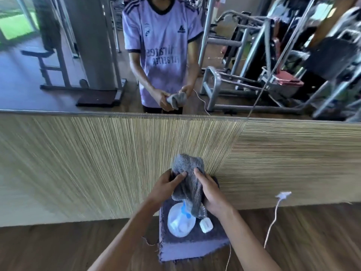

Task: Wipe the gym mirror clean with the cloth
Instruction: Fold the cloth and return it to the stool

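Cloth [188, 173] gripped by left hand [166, 187], right hand [212, 194] — bottle [178, 222] top hidden behind.

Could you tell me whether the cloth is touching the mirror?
No, the left hand and right hand hold the cloth before the wooden panel, below the mirror.

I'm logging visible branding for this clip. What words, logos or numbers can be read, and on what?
"mirates", reversed in the mirror: chest of the purple jersey.
Line beneath: blurred, perhaps "FLY BETTER".
On the jersey, the three-bar logo and crest: no legible words.
On the spray bottle, the blue label: unreadable.
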`<state>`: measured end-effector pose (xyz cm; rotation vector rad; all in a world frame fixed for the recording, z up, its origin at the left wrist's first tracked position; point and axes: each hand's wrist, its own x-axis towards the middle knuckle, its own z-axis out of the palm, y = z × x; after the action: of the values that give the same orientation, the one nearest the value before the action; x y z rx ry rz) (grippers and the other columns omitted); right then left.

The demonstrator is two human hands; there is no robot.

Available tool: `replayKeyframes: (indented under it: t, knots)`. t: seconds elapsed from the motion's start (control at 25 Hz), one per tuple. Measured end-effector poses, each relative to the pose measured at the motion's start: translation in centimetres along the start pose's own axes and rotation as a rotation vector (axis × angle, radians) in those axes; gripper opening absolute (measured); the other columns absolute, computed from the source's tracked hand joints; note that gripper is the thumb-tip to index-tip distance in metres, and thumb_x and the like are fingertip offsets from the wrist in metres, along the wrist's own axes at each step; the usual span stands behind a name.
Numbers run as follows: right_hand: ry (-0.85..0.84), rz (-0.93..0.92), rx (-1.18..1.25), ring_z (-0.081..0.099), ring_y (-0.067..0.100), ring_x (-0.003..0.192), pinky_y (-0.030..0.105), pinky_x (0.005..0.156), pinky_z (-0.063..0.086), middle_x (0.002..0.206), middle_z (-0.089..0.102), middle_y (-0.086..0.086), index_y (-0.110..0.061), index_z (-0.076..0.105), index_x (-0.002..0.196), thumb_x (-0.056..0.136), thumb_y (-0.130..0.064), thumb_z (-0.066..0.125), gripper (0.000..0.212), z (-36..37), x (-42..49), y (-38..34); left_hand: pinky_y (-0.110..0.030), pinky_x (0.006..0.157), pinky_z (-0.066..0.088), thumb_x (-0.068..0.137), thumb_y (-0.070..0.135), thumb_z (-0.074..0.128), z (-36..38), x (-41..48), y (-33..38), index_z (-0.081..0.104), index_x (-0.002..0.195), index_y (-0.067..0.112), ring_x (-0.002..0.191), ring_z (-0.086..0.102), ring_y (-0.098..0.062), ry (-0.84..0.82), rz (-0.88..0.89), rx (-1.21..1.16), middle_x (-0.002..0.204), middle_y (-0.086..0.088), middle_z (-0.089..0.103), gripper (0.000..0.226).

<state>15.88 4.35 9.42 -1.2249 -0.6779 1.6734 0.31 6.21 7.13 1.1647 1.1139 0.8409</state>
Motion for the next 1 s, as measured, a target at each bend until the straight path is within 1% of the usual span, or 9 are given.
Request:
replayKeyframes:
  t: [0.08, 0.16, 0.36, 0.44, 0.6, 0.68, 0.8, 0.92, 1.0]
  knots:
    - [0.040, -0.050, -0.035, 0.071, 0.028, 0.100, 0.040, 0.082, 0.058, 0.111, 0.073, 0.015, -0.008, 0.064, 0.117, 0.097, -0.027, 0.058, 0.028, 0.2, -0.6, -0.1, -0.028, 0.073, 0.057, 0.093, 0.029, 0.064, 0.1, -0.6, 0.2, 0.060, 0.106, 0.003, 0.089, 0.072, -0.018, 0.024, 0.015, -0.047, 0.098, -0.012, 0.072, 0.030]
    - [0.054, -0.114, -0.100, 0.071, 0.027, 0.100, 0.041, 0.087, 0.056, 0.109, 0.073, 0.013, -0.008, 0.065, 0.118, 0.096, -0.025, 0.060, 0.028, 0.2, -0.9, -0.5, -0.027, 0.071, 0.057, 0.095, 0.019, 0.063, 0.0, -1.0, 0.6, 0.059, 0.109, 0.003, 0.088, 0.072, -0.017, 0.053, 0.049, -0.101, 0.098, -0.010, 0.072, 0.021]
    - [0.022, -0.211, -0.102, 0.071, 0.025, 0.096, 0.029, 0.073, 0.055, 0.102, 0.075, 0.010, -0.011, 0.069, 0.108, 0.094, -0.005, 0.059, 0.019, -1.5, -0.7, -2.0, -0.032, 0.081, 0.058, 0.080, 0.023, 0.072, -0.2, -0.7, 1.5, 0.057, 0.121, 0.002, 0.103, 0.070, -0.025, 0.047, 0.079, -0.228, 0.115, -0.018, 0.069, 0.048]
    - [0.007, -0.214, -0.102, 0.071, 0.025, 0.097, 0.031, 0.075, 0.054, 0.104, 0.075, 0.011, -0.011, 0.069, 0.109, 0.092, -0.005, 0.060, 0.020, -2.3, -0.6, -2.2, -0.032, 0.079, 0.058, 0.080, 0.022, 0.072, 0.0, -0.8, 2.0, 0.056, 0.125, 0.002, 0.103, 0.070, -0.025, 0.048, 0.038, -0.331, 0.121, -0.020, 0.067, 0.051]
    - [0.006, -0.142, 0.018, 0.070, 0.031, 0.102, 0.044, 0.085, 0.055, 0.112, 0.071, 0.018, -0.008, 0.068, 0.111, 0.092, -0.018, 0.063, 0.022, -3.4, 0.1, -2.8, -0.042, 0.070, 0.062, 0.077, 0.022, 0.071, 0.3, -1.3, 3.2, 0.059, 0.127, 0.021, 0.094, 0.072, -0.029, 0.090, -0.078, -0.560, 0.118, -0.016, 0.069, 0.051]
    - [-0.023, -0.139, 0.055, 0.066, 0.031, 0.111, 0.050, 0.098, 0.049, 0.121, 0.068, 0.017, -0.010, 0.066, 0.116, 0.093, -0.033, 0.061, 0.034, -3.7, 0.5, -3.4, -0.046, 0.068, 0.062, 0.079, 0.021, 0.070, 0.3, -1.2, 3.7, 0.058, 0.125, 0.027, 0.092, 0.070, -0.035, 0.073, -0.074, -0.550, 0.112, -0.017, 0.070, 0.048]
    - [-0.075, -0.176, 0.071, 0.060, 0.036, 0.119, 0.054, 0.105, 0.042, 0.128, 0.063, 0.020, -0.003, 0.061, 0.122, 0.094, -0.043, 0.057, 0.049, -3.7, 0.8, -4.4, -0.043, 0.065, 0.062, 0.086, 0.018, 0.065, 0.6, -0.9, 4.7, 0.054, 0.114, 0.022, 0.090, 0.071, -0.033, 0.035, 0.008, -0.538, 0.108, -0.017, 0.068, 0.030]
    - [-0.089, -0.218, 0.072, 0.056, 0.037, 0.106, 0.051, 0.094, 0.040, 0.116, 0.060, 0.023, -0.007, 0.063, 0.113, 0.081, -0.046, 0.074, 0.052, -3.6, 0.8, -5.2, -0.039, 0.069, 0.061, 0.097, 0.015, 0.057, 0.9, -0.7, 5.3, 0.050, 0.109, 0.016, 0.096, 0.068, -0.024, 0.108, 0.075, -0.427, 0.113, -0.011, 0.065, 0.015]
    - [-0.108, -0.224, 0.032, 0.053, 0.032, 0.098, 0.046, 0.085, 0.039, 0.104, 0.060, 0.018, -0.012, 0.067, 0.097, 0.077, -0.039, 0.077, 0.035, -3.5, 0.6, -5.7, -0.034, 0.080, 0.058, 0.094, 0.027, 0.062, 1.2, -0.6, 5.5, 0.048, 0.118, 0.013, 0.111, 0.062, -0.026, 0.183, 0.131, -0.199, 0.122, -0.009, 0.060, 0.031]
